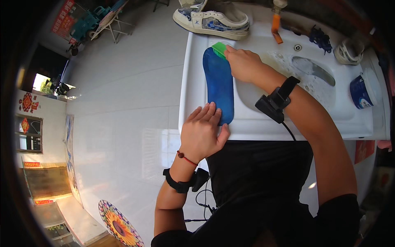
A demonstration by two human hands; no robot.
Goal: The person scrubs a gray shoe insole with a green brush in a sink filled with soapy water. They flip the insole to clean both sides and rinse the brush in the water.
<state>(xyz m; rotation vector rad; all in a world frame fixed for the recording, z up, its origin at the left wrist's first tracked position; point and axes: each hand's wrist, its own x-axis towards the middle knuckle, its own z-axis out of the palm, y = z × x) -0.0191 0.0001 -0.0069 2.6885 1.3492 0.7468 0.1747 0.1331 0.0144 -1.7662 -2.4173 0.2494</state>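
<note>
A blue insole (pixel 218 83) lies lengthwise on the left ledge of a white washbasin (pixel 192 77). My right hand (pixel 245 63) grips a green scrubbing brush (pixel 219 48), whose bristles touch the far end of the insole. My left hand (pixel 202 131) lies with its fingertips flat on the near end of the insole. Soapy water fills part of the bowl, and a second, greyish insole (pixel 318 70) sits in it, partly covered by suds.
A white and blue sneaker (pixel 213 23) stands on the basin's back left corner. Beyond the bowl are an orange spout (pixel 276 29), dark shoelaces (pixel 321 38) and another shoe (pixel 348 52). A blue and white tub (pixel 364 89) stands on the right side.
</note>
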